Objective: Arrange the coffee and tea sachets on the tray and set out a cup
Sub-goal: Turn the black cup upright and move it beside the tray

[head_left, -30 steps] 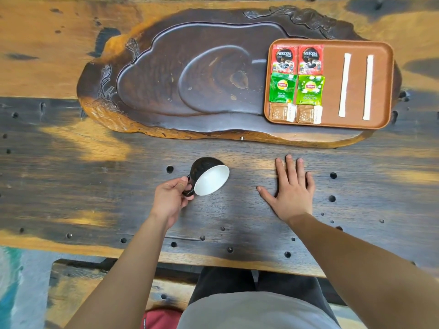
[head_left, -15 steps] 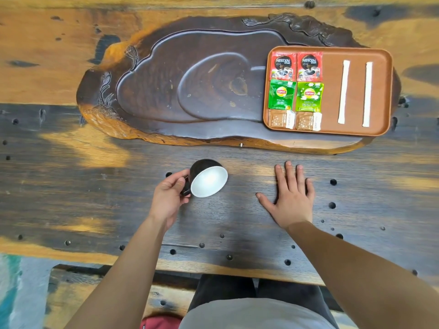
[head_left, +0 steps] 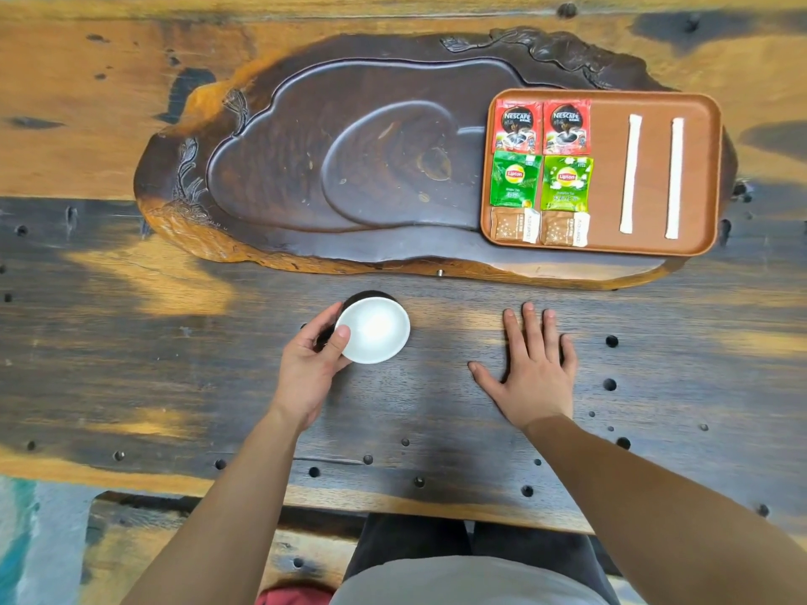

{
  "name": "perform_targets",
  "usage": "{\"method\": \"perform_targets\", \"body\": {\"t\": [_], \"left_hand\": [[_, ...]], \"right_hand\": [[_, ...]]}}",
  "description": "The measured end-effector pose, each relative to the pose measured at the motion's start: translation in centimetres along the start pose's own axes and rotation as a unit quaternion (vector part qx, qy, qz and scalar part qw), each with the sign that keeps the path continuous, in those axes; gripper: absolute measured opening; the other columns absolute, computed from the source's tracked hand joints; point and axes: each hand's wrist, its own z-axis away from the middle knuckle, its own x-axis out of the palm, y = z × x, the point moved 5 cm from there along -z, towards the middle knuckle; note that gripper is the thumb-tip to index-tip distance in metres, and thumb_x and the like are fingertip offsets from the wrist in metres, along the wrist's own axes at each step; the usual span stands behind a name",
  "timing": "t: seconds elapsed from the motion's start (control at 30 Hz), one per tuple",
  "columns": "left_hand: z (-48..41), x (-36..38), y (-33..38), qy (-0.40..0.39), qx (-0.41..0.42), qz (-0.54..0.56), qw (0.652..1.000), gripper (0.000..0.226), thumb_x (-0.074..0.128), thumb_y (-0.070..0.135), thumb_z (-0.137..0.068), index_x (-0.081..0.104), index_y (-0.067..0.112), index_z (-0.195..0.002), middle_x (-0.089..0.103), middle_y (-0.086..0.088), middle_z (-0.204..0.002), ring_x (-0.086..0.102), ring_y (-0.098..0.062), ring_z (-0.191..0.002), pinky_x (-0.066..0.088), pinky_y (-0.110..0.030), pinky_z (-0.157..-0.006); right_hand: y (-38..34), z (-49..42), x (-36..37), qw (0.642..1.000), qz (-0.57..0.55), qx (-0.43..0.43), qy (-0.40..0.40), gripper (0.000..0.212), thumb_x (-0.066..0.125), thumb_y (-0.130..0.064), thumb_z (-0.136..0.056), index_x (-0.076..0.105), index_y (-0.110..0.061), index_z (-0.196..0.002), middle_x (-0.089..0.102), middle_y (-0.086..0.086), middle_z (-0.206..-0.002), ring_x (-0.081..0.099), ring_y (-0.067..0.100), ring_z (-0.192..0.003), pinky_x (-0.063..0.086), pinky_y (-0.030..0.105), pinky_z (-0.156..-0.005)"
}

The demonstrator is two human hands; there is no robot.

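A black cup (head_left: pixel 374 329) with a white inside stands upright on the dark wooden table, its mouth facing up. My left hand (head_left: pixel 311 364) grips it from the left, thumb on the rim. My right hand (head_left: pixel 533 369) lies flat on the table to the right, fingers spread, holding nothing. A brown tray (head_left: pixel 698 176) at the upper right holds two red coffee sachets (head_left: pixel 541 126), two green tea sachets (head_left: pixel 541 183), two brown sachets (head_left: pixel 539 227) and two white stick sachets (head_left: pixel 651 174) in neat rows.
The tray rests on the right end of a large carved dark wooden tea board (head_left: pixel 332 159). The table (head_left: pixel 131 342) has several small round holes. Its near edge runs just above my lap.
The cup, tilted on its side in my left hand before, now stands upright with its mouth up. My left hand has shifted its grip around it. My right hand has stayed flat.
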Motion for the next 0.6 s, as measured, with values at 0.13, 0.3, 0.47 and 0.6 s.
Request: {"method": "perform_targets", "body": {"t": [0.13,0.3,0.47,0.6], "left_hand": [[-0.6,-0.3,-0.4,0.001,-0.010,-0.004,1.000,0.040,0.058,0.019,-0.099,0.058,0.018,-0.140,0.062,-0.002,-0.137,0.059,-0.020,-0.127,0.055,-0.046,-0.099],[-1.2,-0.2,-0.5,-0.012,-0.023,0.010,1.000,0.040,0.052,0.007,-0.102,0.054,0.014,-0.141,0.059,-0.007,-0.140,0.057,-0.027,-0.130,0.052,-0.055,-0.100],[-0.8,1.0,1.4,-0.006,-0.019,0.043,0.999,0.033,0.053,0.009,-0.100,0.058,0.014,-0.133,0.069,-0.006,-0.122,0.061,-0.034,-0.124,0.059,-0.052,-0.088],[-1.0,2.7,4.1,-0.026,-0.009,0.048,0.998,0.038,0.052,0.019,-0.102,0.056,0.017,-0.139,0.067,-0.007,-0.131,0.067,-0.032,-0.115,0.059,-0.048,-0.088]], "right_hand": [[0.0,-0.1,0.1,1.000,-0.003,0.000,-0.002,0.093,0.030,-0.082,-0.088,0.005,-0.031,-0.161,0.002,-0.001,-0.171,-0.007,0.024,-0.157,0.011,0.052,-0.124],[0.0,-0.1,0.1,1.000,-0.002,0.001,-0.003,0.093,0.029,-0.083,-0.088,0.005,-0.031,-0.161,0.003,-0.001,-0.171,-0.006,0.025,-0.157,0.011,0.051,-0.124],[0.1,-0.2,0.2,1.000,-0.001,0.000,-0.003,0.094,0.031,-0.082,-0.087,0.006,-0.030,-0.161,0.003,-0.001,-0.171,-0.006,0.025,-0.157,0.011,0.052,-0.124],[0.1,-0.2,0.3,1.000,-0.001,-0.001,-0.004,0.094,0.031,-0.082,-0.087,0.007,-0.030,-0.161,0.003,-0.001,-0.170,-0.005,0.026,-0.157,0.012,0.052,-0.124]]}}
